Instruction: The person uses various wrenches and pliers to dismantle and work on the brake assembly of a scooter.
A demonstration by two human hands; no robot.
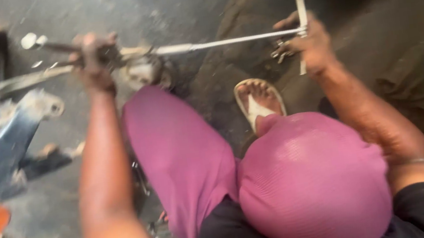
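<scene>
a long metal t-handle wrench (229, 41) is held level above the dirty floor (376, 37), its cross handle gripped by the right hand (307, 45), while its far end by a blurred metal part (143, 71) is clasped by the left hand (93, 61).

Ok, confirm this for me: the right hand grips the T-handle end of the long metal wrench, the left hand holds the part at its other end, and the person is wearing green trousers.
Not quite. The head view shows pink trousers, not green. The rest stands: the right hand grips the T-handle end of the long metal wrench, and the left hand holds the part at its other end.
</scene>
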